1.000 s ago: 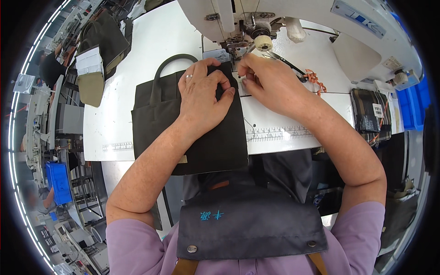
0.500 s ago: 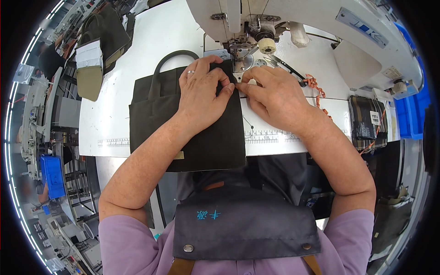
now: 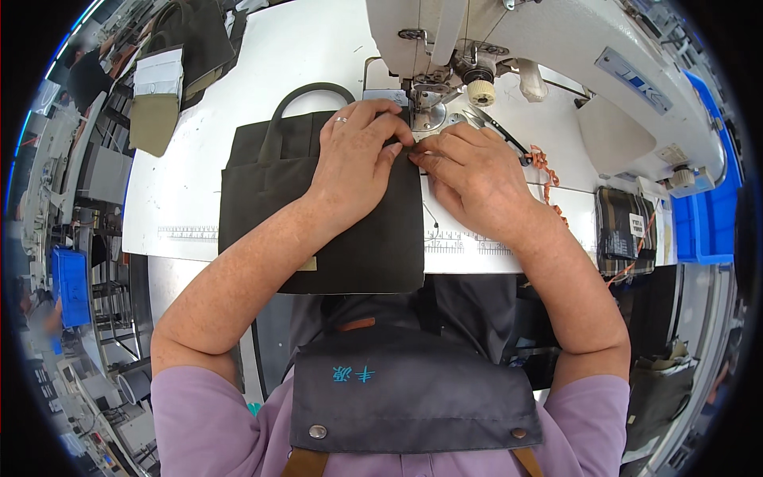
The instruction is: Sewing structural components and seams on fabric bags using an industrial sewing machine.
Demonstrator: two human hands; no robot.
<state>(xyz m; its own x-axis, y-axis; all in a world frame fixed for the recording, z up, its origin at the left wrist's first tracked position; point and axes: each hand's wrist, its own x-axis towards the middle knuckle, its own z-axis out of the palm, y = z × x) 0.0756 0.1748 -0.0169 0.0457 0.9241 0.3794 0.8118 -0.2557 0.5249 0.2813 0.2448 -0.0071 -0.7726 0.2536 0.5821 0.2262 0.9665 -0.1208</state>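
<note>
A dark olive fabric bag with a curved handle lies flat on the white sewing table, its far right corner close to the needle and presser foot of a sewing machine. Across its upper part rests my left hand, a ring on one finger, with thumb and forefinger closed at the right edge. My right hand pinches that same edge from the other side, fingers bent. The fingertips of both hands nearly meet there. What lies under the fingers is hidden.
Thread snips with an orange cord lie right of the needle. A folded plaid fabric piece sits at the table's right, beside a blue bin. More dark bags are piled at far left. A ruler strip runs along the front.
My view has turned slightly, so the machine appears further right. Both hands stay at the bag's right edge, with the left fingertips drawn closer to the right ones.
</note>
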